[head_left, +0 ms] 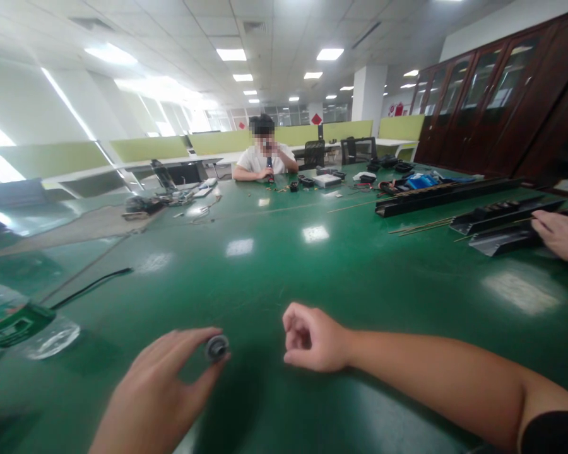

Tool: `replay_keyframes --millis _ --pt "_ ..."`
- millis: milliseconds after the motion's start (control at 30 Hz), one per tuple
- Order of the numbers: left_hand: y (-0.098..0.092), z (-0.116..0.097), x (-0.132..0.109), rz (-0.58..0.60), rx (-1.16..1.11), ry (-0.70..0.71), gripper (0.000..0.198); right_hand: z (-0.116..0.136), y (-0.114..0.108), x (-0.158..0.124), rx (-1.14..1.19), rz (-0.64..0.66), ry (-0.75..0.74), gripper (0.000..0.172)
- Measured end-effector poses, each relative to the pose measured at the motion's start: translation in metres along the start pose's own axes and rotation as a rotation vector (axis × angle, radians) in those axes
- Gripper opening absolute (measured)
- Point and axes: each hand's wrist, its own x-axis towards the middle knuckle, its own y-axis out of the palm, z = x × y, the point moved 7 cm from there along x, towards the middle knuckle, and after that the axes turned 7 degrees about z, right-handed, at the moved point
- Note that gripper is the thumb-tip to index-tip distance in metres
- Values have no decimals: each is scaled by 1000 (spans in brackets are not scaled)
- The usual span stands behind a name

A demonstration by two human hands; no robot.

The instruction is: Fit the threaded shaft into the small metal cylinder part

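My left hand (pixel 163 388) pinches a small round grey-black part (pixel 216 347) between thumb and fingertips, just above the green table (pixel 274 271). My right hand (pixel 312 338) rests on the table right of that part, fingers curled into a loose fist. Nothing shows inside the fist. The two hands are about a hand's width apart.
A clear plastic bottle with a green label (pixel 14 321) lies at the left, beside a black cable (pixel 92 287). Long black rails (pixel 447 195) and thin rods lie at the far right, where another person's hand (pixel 561 234) rests. A seated person (pixel 265 157) is across the table among small parts.
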Motion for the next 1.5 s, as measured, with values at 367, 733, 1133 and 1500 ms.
replay_keyframes --millis 367,733,1133,1500 --pt "98 -21 44 207 -459 -116 31 -12 -1 6 -27 -62 70 39" --pt "91 -20 40 145 -410 -1 27 -10 0 3 -161 -30 127 36" --pt "84 -18 41 148 -367 43 23 -11 1 1 -156 -11 137 36" --pt "83 -20 44 266 -377 10 22 -13 -18 0 -32 -296 94 52"
